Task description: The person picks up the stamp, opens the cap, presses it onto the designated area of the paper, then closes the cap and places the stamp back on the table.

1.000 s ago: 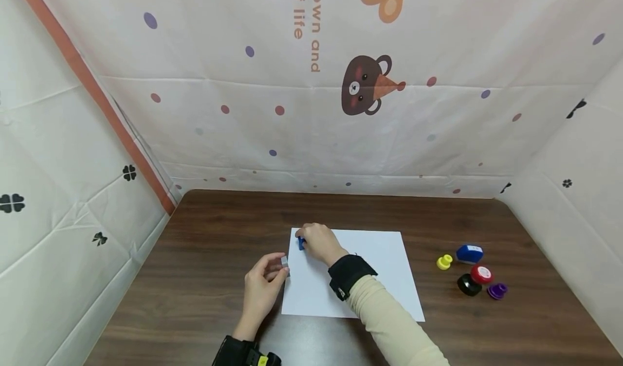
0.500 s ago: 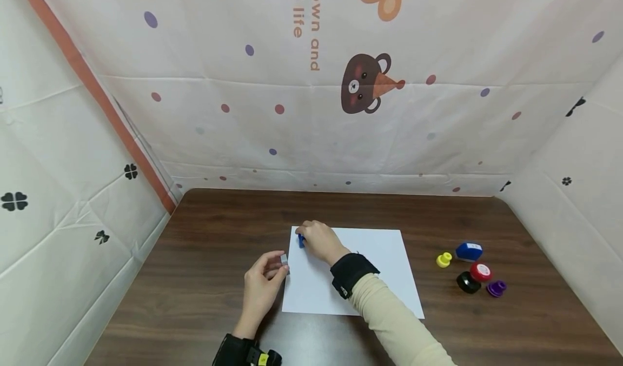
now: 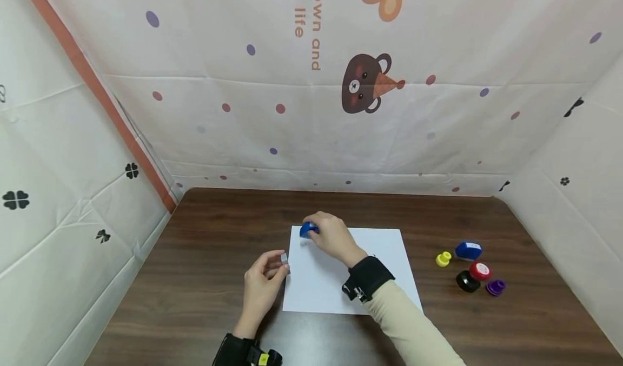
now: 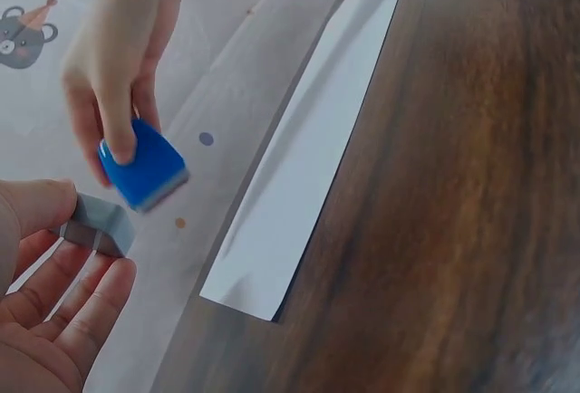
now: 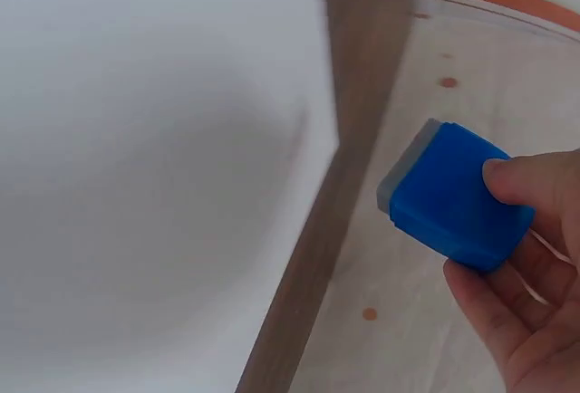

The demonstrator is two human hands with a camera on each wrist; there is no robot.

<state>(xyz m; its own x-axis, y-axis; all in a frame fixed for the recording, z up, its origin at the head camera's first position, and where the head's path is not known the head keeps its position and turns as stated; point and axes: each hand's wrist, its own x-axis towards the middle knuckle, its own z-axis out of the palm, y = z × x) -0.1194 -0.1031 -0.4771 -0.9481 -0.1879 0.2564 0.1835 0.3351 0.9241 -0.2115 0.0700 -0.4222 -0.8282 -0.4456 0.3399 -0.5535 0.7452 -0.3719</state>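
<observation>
My right hand (image 3: 333, 239) pinches a blue stamp (image 3: 307, 229) over the far left corner of a white sheet of paper (image 3: 311, 290). In the right wrist view the stamp (image 5: 458, 196) shows a pale grey end, with thumb and fingers on its blue body. Just below the stamp, a faint small mark (image 3: 304, 243) shows on the paper. My left hand (image 3: 263, 287) holds a small grey cap (image 4: 100, 223) between thumb and fingers, beside the sheet's left edge. The left wrist view has the stamp (image 4: 143, 167) apart from the cap.
On the right of the brown table (image 3: 209, 258) stand a yellow stamp (image 3: 443, 259), another blue stamp (image 3: 469, 251), a red-topped piece (image 3: 480, 271), a black round piece (image 3: 468, 283) and a purple stamp (image 3: 496, 287). White printed cloth (image 3: 209, 139) walls the back and sides.
My right hand has lifted the blue stamp off the paper and shifted it slightly right and away, uncovering a faint mark. My left hand keeps the grey cap in place.
</observation>
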